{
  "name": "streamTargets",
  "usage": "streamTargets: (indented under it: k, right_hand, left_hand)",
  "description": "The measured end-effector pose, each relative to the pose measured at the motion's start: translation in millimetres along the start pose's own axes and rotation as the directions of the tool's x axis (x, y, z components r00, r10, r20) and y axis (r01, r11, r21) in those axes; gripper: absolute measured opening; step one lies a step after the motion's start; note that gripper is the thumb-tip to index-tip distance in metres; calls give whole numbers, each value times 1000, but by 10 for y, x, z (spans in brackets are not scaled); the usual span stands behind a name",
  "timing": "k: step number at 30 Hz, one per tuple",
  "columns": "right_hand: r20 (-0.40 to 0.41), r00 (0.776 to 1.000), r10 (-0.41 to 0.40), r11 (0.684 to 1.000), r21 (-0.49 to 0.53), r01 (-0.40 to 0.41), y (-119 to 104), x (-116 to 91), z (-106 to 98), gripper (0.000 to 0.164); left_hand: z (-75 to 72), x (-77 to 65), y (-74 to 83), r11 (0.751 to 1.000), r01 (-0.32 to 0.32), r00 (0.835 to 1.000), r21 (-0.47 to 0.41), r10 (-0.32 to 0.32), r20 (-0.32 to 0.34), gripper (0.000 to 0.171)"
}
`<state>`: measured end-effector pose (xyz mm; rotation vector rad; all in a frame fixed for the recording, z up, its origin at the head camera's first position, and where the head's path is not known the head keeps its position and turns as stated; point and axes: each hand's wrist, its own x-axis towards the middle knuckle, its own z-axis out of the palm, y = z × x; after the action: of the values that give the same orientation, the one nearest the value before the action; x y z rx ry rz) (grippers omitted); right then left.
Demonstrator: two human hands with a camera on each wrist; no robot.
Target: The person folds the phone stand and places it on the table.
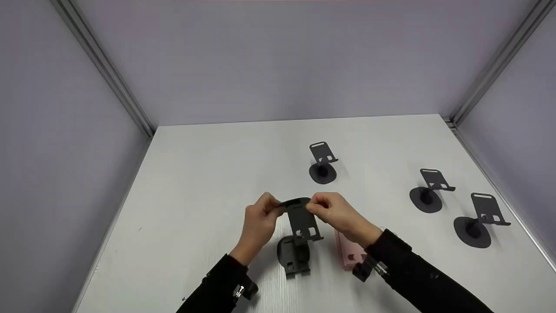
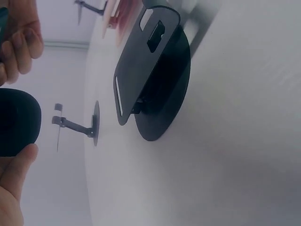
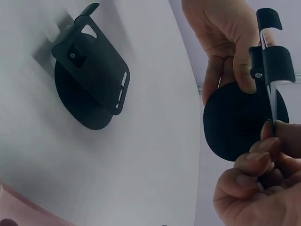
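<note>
Both hands hold a black phone stand up above the white table. My left hand [image 1: 258,219] grips the edge of its round base [image 3: 230,125], thumb on one face. With thumb and curled fingers, my right hand [image 1: 336,213] pinches the slotted end of its flat plate [image 1: 302,219]; the plate's two bent lips [image 3: 277,63] point away from that hand in the right wrist view. Below the held stand, a second black phone stand [image 1: 293,261] sits on the table, its plate [image 2: 141,61] leaning over the round base [image 2: 164,103].
A pink piece with cut-outs [image 1: 351,254] lies by the right forearm, partly hidden by it. One black phone stand [image 1: 322,171] stands farther back, and two others [image 1: 426,199] [image 1: 473,230] are on the right. Grey walls [image 1: 278,61] enclose the table's back and sides.
</note>
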<state>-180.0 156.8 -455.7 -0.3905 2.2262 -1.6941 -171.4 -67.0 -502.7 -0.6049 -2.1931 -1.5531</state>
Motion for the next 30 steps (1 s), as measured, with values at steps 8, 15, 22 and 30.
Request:
streamTargets:
  k: [8, 15, 22, 30]
  right_hand:
    - [-14, 999, 29, 999, -42, -30, -5, 42, 30, 20]
    - [-33, 999, 41, 998, -51, -43, -27, 62, 64, 23]
    - [-10, 998, 57, 998, -29, -57, -60, 4, 57, 25]
    - [30, 997, 76, 997, -33, -75, -46, -68, 30, 24]
  left_hand:
    - [-37, -3, -46, 999, 34, 999, 9, -34, 16, 14]
    - [-66, 4, -90, 997, 68, 998, 27, -68, 6, 15]
    - [-118, 27, -143, 997, 71, 997, 33, -69, -39, 15]
    - [-191, 50, -179, 995, 88, 995, 36, -86, -56, 13]
